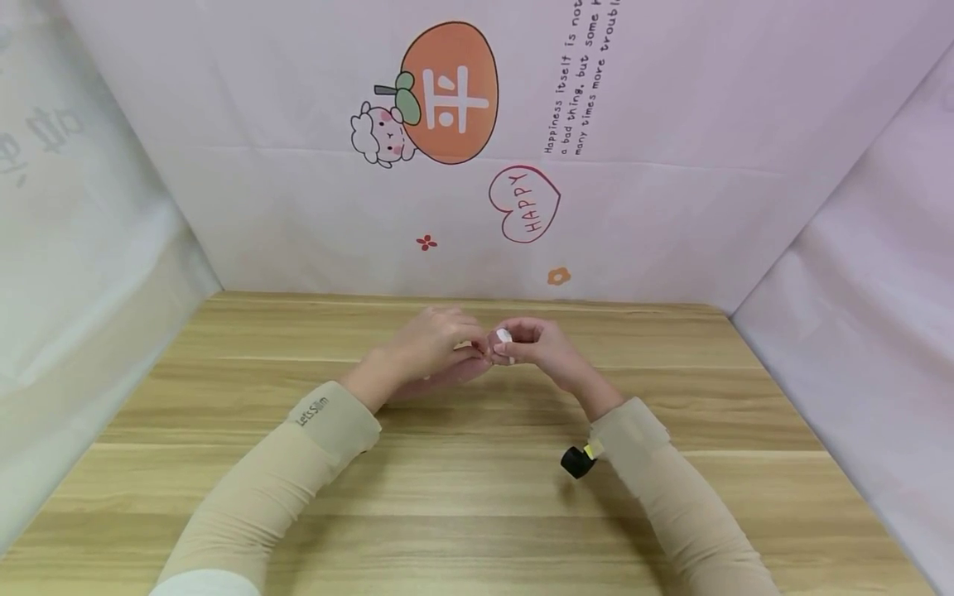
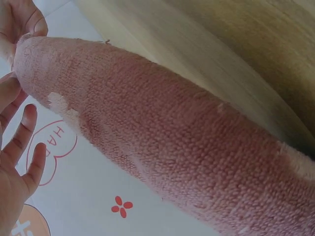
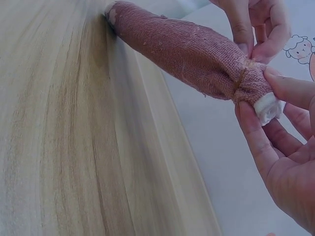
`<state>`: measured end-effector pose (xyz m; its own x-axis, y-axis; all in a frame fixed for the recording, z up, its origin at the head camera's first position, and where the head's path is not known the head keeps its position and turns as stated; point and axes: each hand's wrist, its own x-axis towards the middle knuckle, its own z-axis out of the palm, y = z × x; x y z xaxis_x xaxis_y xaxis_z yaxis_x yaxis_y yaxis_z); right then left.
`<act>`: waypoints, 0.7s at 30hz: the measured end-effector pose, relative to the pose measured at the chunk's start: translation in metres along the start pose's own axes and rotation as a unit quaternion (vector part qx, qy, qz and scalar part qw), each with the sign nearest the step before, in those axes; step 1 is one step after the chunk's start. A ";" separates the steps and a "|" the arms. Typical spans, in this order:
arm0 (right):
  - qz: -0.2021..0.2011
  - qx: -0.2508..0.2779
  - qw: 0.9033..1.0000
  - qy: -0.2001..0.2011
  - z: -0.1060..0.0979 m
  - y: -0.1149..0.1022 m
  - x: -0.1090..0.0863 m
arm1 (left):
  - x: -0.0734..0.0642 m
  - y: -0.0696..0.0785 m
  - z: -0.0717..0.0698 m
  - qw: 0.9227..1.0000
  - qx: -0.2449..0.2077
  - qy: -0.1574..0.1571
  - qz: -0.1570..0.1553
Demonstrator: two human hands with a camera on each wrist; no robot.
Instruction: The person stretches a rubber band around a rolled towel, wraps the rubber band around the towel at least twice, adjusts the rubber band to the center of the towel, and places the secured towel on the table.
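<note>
A rolled pink terry towel (image 3: 187, 54) is held up in front of me, long and thick, with a frayed-looking surface and pale patches. Near one end a thin brown band (image 3: 239, 78) cinches it into a narrow neck, and a white rolled tip (image 3: 268, 109) pokes out past that. My right hand (image 1: 542, 346) pinches this short end between thumb and fingers. From the other side, my left hand (image 1: 436, 338) pinches the towel with thumb and forefinger right at the band; its other fingers spread loosely in the left wrist view. The towel's body runs back under my left wrist.
The wood-grain table (image 1: 462, 530) lies below both hands. A black piece with a yellow part (image 1: 577, 462) shows by my right cuff. White printed cloth (image 1: 298, 215) hangs behind the table's far edge and along both sides.
</note>
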<state>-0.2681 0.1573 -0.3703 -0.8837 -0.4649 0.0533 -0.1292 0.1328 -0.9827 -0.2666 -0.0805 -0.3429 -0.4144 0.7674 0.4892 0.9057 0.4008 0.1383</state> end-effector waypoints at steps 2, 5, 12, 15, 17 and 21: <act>0.003 -0.001 1.000 -0.001 0.000 0.001 0.000 | 0.000 0.000 0.000 1.000 -0.001 0.000 0.002; 0.002 -0.003 1.000 -0.003 -0.001 0.002 0.000 | -0.001 0.000 0.001 1.000 -0.004 -0.001 0.001; -0.003 0.004 1.000 -0.003 -0.001 0.001 0.001 | -0.001 0.001 0.000 1.000 -0.012 -0.001 -0.009; -0.006 0.006 1.000 -0.004 -0.001 0.000 0.000 | 0.000 0.002 -0.001 1.000 0.005 -0.007 -0.014; -0.006 0.009 1.000 -0.005 0.000 -0.001 0.000 | 0.002 0.003 -0.001 0.999 0.023 -0.017 -0.018; 0.002 0.012 1.000 -0.009 0.000 -0.001 0.000 | 0.005 0.006 -0.004 0.997 0.042 -0.051 -0.032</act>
<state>-0.2678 0.1568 -0.3695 -0.8763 -0.4796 0.0463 -0.1144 0.1139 -0.9869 -0.2625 -0.0760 -0.3361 -0.4813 0.7841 0.3918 0.8683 0.4876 0.0907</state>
